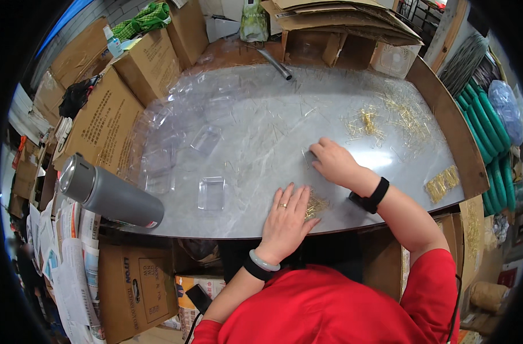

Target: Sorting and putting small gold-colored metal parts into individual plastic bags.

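Left hand (pixel 285 217) flattened beside gold pins (pixel 315 206), right hand (pixel 335 163) curled, hold unclear; right-edge bundle (pixel 442 184) seems done, upper-right heap (pixel 368 121) remaining.

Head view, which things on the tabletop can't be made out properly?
Head view: how far the small pile of gold pieces extends, hidden by the left hand.
Head view: whether the right hand pinches a piece; its fingers curl over and the pieces are too small.
Head view: how many clear plastic boxes; see-through, they overlap.

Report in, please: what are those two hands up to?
Left hand palm down beside gold wire pile. Right hand farther out, fingers bent, grip unclear. Clear plastic box left of both, apparently blocking neither.
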Demonstrator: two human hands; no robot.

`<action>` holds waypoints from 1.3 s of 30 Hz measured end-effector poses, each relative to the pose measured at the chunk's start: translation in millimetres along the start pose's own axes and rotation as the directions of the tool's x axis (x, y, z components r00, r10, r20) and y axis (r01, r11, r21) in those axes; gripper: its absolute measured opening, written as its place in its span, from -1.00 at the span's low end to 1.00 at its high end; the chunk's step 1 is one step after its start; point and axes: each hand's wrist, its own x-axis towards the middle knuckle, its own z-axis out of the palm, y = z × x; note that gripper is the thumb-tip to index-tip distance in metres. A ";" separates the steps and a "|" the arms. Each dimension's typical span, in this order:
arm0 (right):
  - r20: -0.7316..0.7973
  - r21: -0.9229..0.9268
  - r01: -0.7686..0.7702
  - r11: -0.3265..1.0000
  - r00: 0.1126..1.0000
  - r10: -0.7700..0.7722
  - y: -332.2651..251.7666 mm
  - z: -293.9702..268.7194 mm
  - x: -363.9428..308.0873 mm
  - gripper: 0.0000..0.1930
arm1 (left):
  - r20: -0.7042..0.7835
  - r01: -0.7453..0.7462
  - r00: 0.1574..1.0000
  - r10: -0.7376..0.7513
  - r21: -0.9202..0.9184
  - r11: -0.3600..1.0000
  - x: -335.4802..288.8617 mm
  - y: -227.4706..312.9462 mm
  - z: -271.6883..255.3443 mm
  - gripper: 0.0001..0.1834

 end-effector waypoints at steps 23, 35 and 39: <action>0.111 0.193 0.157 0.969 0.977 -0.180 -7.3 -14.3 -35.7 -0.87 | 0.001 0.055 0.999 -0.055 0.005 0.998 -0.7 -0.6 1.5 -0.10; 0.223 0.187 0.044 0.981 0.971 -0.086 -18.6 -41.4 -91.1 -0.78 | 0.032 0.051 0.998 -0.051 0.016 0.999 -0.9 0.5 -0.5 -0.20; 0.039 0.292 0.063 0.954 0.996 -0.078 -22.3 -20.1 -96.9 -0.86 | 0.079 0.021 0.997 -0.021 0.008 1.000 3.9 1.6 -5.1 -0.29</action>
